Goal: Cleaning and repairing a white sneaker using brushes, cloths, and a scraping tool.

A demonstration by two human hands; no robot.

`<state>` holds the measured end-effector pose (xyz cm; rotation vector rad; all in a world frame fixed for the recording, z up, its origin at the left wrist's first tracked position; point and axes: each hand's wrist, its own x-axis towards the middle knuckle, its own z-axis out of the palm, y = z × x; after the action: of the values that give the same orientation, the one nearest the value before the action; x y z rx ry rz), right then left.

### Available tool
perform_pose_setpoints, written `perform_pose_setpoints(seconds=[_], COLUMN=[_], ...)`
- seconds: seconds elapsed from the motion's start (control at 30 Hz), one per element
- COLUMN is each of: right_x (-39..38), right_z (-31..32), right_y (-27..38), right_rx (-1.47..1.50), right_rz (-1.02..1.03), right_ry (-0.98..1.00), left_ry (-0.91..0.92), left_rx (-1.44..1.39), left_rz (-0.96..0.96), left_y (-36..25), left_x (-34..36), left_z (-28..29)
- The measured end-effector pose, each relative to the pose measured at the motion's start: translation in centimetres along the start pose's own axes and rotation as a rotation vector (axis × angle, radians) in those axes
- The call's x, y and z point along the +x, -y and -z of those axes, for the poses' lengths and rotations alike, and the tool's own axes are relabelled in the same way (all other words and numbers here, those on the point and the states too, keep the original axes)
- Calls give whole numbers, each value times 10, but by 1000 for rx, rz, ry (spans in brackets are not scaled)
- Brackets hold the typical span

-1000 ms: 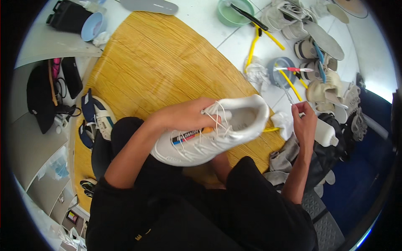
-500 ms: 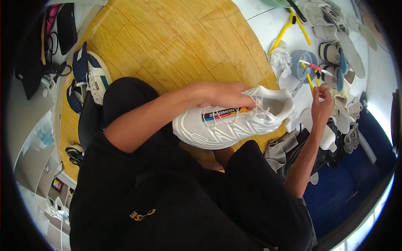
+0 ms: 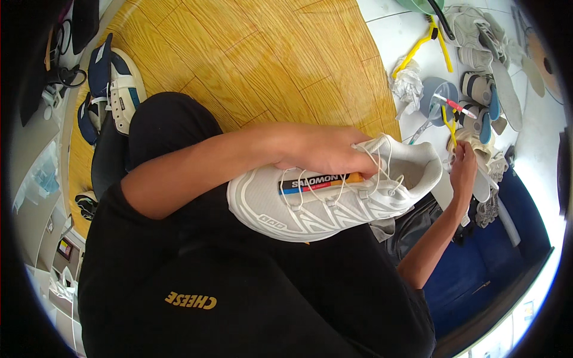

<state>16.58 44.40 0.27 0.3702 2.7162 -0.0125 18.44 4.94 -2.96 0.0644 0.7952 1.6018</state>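
A white mesh sneaker [image 3: 334,200] with thin white laces and a coloured tongue label rests on my lap, toe to the left. My left hand [image 3: 325,149] lies over its laced top and grips it. Out to the right, my right hand [image 3: 464,170] reaches down among things on the floor, its fingers pinched around a thin yellow stick-like tool [image 3: 449,122]. What else it touches is hidden behind the shoe's heel.
A yellow wood-pattern mat [image 3: 262,53] covers the floor ahead. A blue-and-white shoe [image 3: 113,95] lies at the left. At the right are crumpled paper [image 3: 407,83], a grey cup with brushes [image 3: 444,101], several grey shoes and insoles [image 3: 483,71], and a blue cushion [image 3: 495,250].
The view has swung left and down, so the sneaker sits more central. My right hand has dropped lower toward the floor items; my left hand keeps its hold on the sneaker.
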Motion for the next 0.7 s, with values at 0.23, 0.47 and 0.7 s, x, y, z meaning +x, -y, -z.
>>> perform_pose_setpoints(seconds=[0.23, 0.47, 0.7], right_x=[-35, -40, -40], right_z=[46, 76, 58], right_y=[59, 152, 192], right_rx=[247, 221, 46], right_rz=[40, 737, 1041], right_ry=[-93, 36, -262], left_ry=[0, -47, -99], left_rx=[299, 608, 565], left_rz=[-32, 162, 66], left_y=[-18, -14, -24], left_x=[-11, -11, -19], left_z=[-10, -16, -18])
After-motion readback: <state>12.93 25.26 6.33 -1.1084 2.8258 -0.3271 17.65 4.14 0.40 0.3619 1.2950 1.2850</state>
